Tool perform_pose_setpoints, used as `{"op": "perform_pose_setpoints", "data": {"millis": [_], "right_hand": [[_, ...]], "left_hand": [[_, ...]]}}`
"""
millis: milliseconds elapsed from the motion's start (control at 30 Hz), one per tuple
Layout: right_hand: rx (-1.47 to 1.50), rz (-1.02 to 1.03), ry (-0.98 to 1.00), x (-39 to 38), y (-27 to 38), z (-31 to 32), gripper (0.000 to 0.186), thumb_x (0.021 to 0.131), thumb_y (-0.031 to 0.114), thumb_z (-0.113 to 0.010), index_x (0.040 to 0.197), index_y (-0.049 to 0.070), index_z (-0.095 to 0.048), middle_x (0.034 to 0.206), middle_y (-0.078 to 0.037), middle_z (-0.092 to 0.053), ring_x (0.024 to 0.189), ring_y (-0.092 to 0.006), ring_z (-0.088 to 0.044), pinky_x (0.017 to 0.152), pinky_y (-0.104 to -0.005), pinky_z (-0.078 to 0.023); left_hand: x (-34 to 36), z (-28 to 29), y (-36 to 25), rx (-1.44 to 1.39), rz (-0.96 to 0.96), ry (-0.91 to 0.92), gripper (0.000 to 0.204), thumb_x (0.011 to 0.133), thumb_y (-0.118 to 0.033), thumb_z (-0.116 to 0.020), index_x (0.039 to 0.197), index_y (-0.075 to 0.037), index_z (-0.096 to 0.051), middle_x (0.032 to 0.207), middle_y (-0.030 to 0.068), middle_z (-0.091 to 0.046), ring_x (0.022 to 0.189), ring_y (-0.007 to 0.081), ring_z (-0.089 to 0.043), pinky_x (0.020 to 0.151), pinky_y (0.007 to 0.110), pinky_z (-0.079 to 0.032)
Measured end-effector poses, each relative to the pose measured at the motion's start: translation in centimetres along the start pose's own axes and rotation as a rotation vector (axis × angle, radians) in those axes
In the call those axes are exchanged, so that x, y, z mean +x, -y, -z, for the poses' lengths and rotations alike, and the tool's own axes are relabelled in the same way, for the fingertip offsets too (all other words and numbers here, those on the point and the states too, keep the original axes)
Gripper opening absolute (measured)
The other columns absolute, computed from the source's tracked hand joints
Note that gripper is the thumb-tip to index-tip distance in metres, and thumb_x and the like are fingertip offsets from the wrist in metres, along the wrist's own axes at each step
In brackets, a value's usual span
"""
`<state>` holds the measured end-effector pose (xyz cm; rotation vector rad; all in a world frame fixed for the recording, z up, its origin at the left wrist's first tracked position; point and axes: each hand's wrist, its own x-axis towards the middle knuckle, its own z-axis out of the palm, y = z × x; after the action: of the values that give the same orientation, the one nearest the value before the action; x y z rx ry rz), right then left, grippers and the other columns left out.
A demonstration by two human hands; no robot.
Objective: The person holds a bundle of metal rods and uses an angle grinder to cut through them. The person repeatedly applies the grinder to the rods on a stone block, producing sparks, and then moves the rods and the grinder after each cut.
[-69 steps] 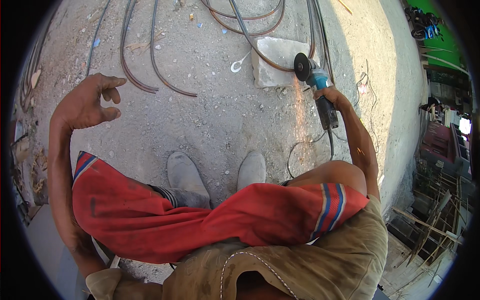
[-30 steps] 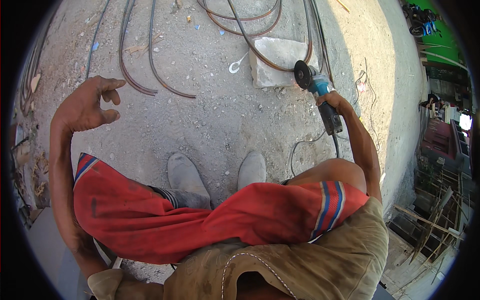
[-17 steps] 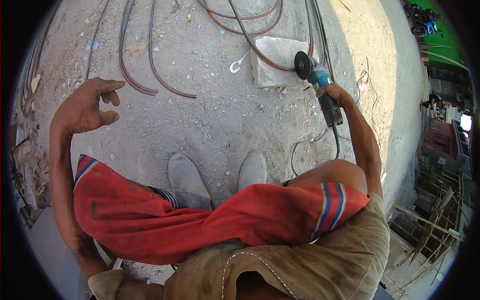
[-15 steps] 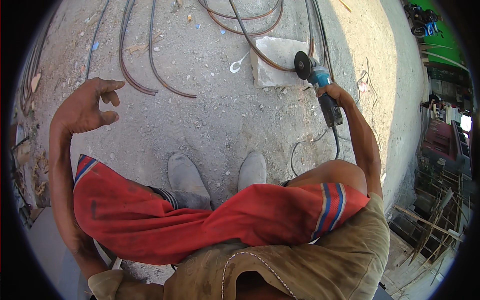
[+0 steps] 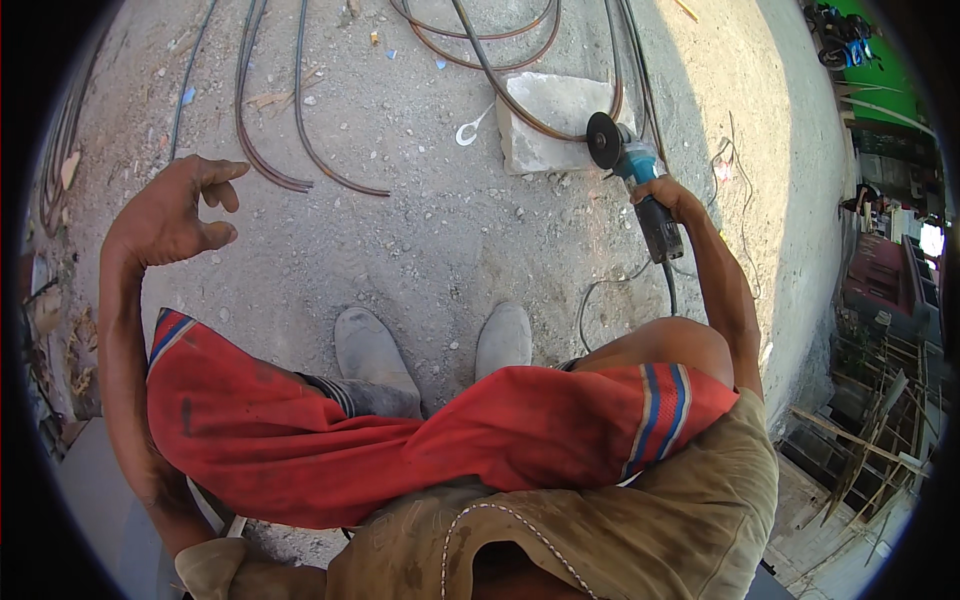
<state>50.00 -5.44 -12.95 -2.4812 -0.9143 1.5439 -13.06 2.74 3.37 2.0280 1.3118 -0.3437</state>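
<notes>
My right hand (image 5: 668,195) grips a teal and black angle grinder (image 5: 660,232) with its cord trailing down. The black disc (image 5: 603,140) is at a bent, rusty metal rod (image 5: 535,120) lying across a pale concrete block (image 5: 535,150); whether they touch is hard to tell. Faint orange specks show below the disc. My left hand (image 5: 170,215) is held out at the left with nothing in it, fingers curved and apart, beside more bent rods (image 5: 340,175) on the dusty ground. My grey boots (image 5: 370,350) are below, between my hands.
Rods (image 5: 65,150) run along the far left. A white ring-shaped object (image 5: 466,133) lies left of the block, a thin wire (image 5: 745,200) at the right. Motorbikes (image 5: 840,45) stand by a green surface at upper right, above bamboo scaffolding (image 5: 880,430) at lower right.
The bright spark stream from 2.3 seconds ago has died down to faint specks. Over the last half second the grinder has dipped slightly down and left. My left hand has barely moved.
</notes>
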Motion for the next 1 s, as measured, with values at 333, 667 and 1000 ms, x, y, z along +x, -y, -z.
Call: {"op": "perform_pose_setpoints", "data": {"millis": [333,667,1000], "right_hand": [[-0.052,-0.004,-0.029,-0.8,-0.4,-0.2,0.029,0.056,0.015,-0.072,0.079,0.000,-0.061,0.068,-0.010,-0.060,0.051,-0.0196,-0.057,0.047,-0.0328,-0.047],[-0.030,-0.012,-0.023,-0.2,1.6,-0.2,0.033,0.056,0.016,-0.072,0.083,0.000,-0.059,0.070,-0.010,-0.060,0.051,-0.0200,-0.057,0.049,-0.0328,-0.049],[-0.037,0.007,-0.044,0.2,0.3,-0.3,0.032,0.056,0.015,-0.073,0.082,0.001,-0.059,0.071,-0.009,-0.060,0.055,-0.0199,-0.058,0.050,-0.0332,-0.048]], "left_hand": [[-0.4,0.3,-0.8,-0.011,0.005,-0.027,0.066,0.060,-0.010,-0.072,0.122,-0.001,-0.055,0.092,0.0091,-0.063,0.088,0.0226,-0.057,0.085,0.034,-0.046],[-0.2,-0.3,0.8,-0.012,-0.011,-0.016,0.070,0.058,-0.005,-0.072,0.126,-0.006,-0.053,0.094,0.0040,-0.063,0.088,0.0182,-0.054,0.077,0.032,-0.045],[-0.5,0.2,-0.9,-0.034,0.023,-0.028,0.066,0.060,-0.010,-0.072,0.123,-0.003,-0.054,0.092,0.0080,-0.063,0.089,0.0234,-0.055,0.086,0.035,-0.045]]}}
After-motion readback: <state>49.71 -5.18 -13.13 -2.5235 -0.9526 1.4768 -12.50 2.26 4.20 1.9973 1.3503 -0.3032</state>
